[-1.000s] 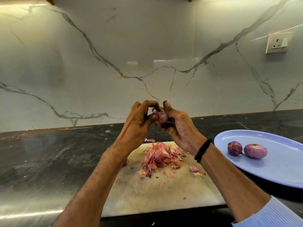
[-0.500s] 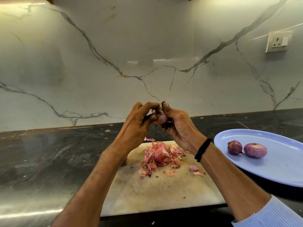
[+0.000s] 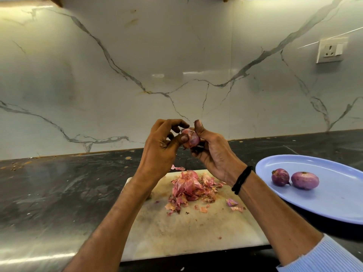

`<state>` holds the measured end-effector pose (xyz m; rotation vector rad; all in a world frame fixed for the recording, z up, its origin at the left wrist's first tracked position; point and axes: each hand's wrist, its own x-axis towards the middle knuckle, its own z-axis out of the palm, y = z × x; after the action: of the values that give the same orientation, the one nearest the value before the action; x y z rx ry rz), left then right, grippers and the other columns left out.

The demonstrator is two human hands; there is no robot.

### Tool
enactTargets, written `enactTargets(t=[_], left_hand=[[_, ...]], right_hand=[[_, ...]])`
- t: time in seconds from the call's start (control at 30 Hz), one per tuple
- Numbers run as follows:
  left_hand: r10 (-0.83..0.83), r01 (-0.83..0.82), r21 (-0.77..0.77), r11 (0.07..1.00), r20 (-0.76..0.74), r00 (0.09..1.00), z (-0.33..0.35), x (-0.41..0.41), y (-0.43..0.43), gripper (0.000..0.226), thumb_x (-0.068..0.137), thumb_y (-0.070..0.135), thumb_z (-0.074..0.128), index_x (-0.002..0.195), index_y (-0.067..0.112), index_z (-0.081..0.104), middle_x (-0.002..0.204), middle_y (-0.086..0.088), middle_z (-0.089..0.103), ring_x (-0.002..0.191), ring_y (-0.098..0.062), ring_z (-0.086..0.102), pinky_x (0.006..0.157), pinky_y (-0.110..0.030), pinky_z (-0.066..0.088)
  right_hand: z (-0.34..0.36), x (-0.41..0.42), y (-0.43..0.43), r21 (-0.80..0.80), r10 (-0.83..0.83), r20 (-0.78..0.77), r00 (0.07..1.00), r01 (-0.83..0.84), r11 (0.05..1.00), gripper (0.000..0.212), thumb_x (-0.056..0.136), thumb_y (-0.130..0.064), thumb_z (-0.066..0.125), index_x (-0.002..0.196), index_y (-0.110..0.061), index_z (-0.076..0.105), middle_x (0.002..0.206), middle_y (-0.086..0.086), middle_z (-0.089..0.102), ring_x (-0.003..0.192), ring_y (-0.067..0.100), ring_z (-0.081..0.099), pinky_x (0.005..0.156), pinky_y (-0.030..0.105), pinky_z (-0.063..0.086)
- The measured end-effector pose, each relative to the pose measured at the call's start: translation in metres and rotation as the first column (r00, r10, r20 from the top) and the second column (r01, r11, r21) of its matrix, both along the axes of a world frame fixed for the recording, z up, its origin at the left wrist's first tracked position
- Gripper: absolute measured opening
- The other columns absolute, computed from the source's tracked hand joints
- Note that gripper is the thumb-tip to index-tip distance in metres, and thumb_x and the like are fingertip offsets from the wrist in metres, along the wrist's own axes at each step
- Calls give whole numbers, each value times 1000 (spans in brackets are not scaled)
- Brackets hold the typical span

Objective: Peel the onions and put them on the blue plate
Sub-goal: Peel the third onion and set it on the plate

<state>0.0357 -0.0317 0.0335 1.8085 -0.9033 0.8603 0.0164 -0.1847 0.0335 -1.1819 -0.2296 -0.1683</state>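
A small purple onion (image 3: 192,138) is held up in the air above the board, between both hands. My right hand (image 3: 213,154) grips it from the right with thumb and curled fingers. My left hand (image 3: 163,148) pinches its skin with thumb and forefinger on the left side. Two peeled onions (image 3: 280,177) (image 3: 304,180) lie side by side on the blue plate (image 3: 334,197) at the right. A heap of pink onion peels (image 3: 191,188) lies on the pale cutting board (image 3: 176,232) below my hands.
The board lies on a dark stone counter (image 3: 59,189) that runs to a white marble wall. A wall socket (image 3: 330,50) sits high on the right. Loose peel scraps (image 3: 234,204) are scattered on the board.
My left fingers have opened a little and shifted on the onion, showing more of it. Both hands stay at the same height over the board.
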Motion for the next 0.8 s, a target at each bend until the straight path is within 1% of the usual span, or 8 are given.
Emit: enactTargets(t=[0.1,0.23,0.4,0.5,0.57,0.67,0.73,0.8], left_hand=[[-6,7,-41,999,35,999,-1,0,0,18,92,9,68,106,20,66,107,14,57,97,-4,62,85,-14,53],[17,-13,-101,995,45,999,-3,-1,-1,15,91,-1,67,101,10,69,100,9,63,94,-4,66,85,-16,55],[35,-43,-127,991,-63,997,-8,-1,-6,20,98,1,59,108,17,64,98,12,67,93,3,66,80,-13,54],[60,-68,-117,991,-68,996,-9,-4,-8,19,100,5,56,107,22,62,94,17,63,85,7,63,74,-10,52],[72,-81,-121,989,-79,994,-8,-6,-7,19,101,7,55,105,24,61,89,18,63,78,4,62,70,-14,54],[89,-107,-157,982,-117,989,-7,-5,-7,17,99,11,59,105,26,63,92,22,65,83,5,64,76,-19,58],[108,-125,-179,976,-101,989,-5,-6,-6,19,96,14,64,109,28,66,96,22,67,90,5,66,81,-17,57],[127,-136,-176,975,-64,990,-4,-8,-6,23,92,21,67,112,33,65,98,26,64,93,9,65,84,-12,53]], right_hand=[[0,0,0,-10,9,-5,1000,-9,1000,45,96,-44,59,110,-2,68,95,14,67,84,21,59,65,28,46],[1,-1,0,-14,32,-23,999,-32,999,48,96,-44,58,115,-1,66,88,9,69,75,14,63,66,27,46],[2,-2,-1,32,47,-45,998,-45,998,44,96,-42,60,111,-2,66,86,9,70,75,14,64,66,26,51],[3,-1,0,93,55,-55,997,-49,994,44,96,-40,60,111,1,67,94,14,68,79,18,62,67,26,54],[4,0,0,127,52,-61,997,-44,991,45,96,-40,61,114,2,66,102,18,66,84,21,61,70,28,56],[4,2,-2,174,38,-45,998,-30,984,39,97,-33,61,115,2,64,113,24,65,86,22,65,73,30,58],[4,2,-2,197,42,-16,999,-38,980,37,96,-25,63,119,3,62,120,25,63,86,22,69,76,31,59],[4,2,-2,207,48,11,999,-50,977,42,90,-20,66,124,4,59,122,25,63,89,23,71,80,33,59]])
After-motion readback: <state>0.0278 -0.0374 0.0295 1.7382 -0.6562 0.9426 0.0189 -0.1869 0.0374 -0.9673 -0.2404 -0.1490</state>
